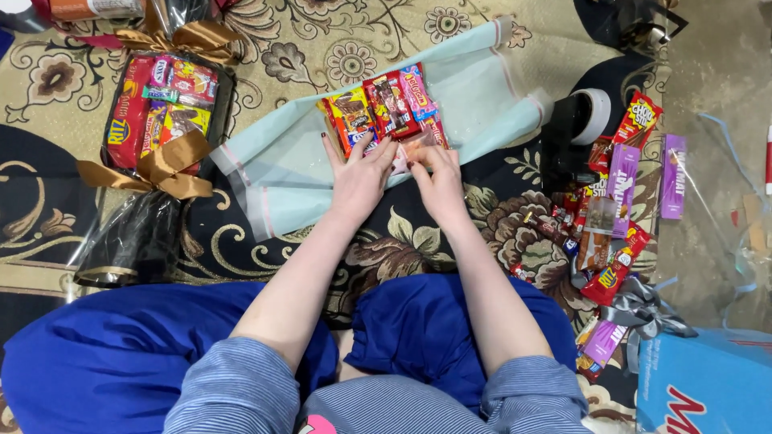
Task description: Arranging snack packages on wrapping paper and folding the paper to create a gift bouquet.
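Both my hands rest on a row of candy and snack packets [384, 108] laid on a pale mint wrapping sheet [285, 169] spread over the patterned carpet. My left hand [360, 178] lies flat with fingers spread on the lower edge of the packets. My right hand [438, 181] pinches a small pinkish wrapped sweet [410, 154] at the bottom of the row, its fingertips touching my left fingers.
A finished black gift basket [157, 120] with snacks and gold ribbon bows sits at left. Loose snack bars and purple packets [619, 209] lie in a pile at right, beside a tape roll on a black dispenser [583, 120], a grey ribbon bow [643, 309] and a blue box [708, 386].
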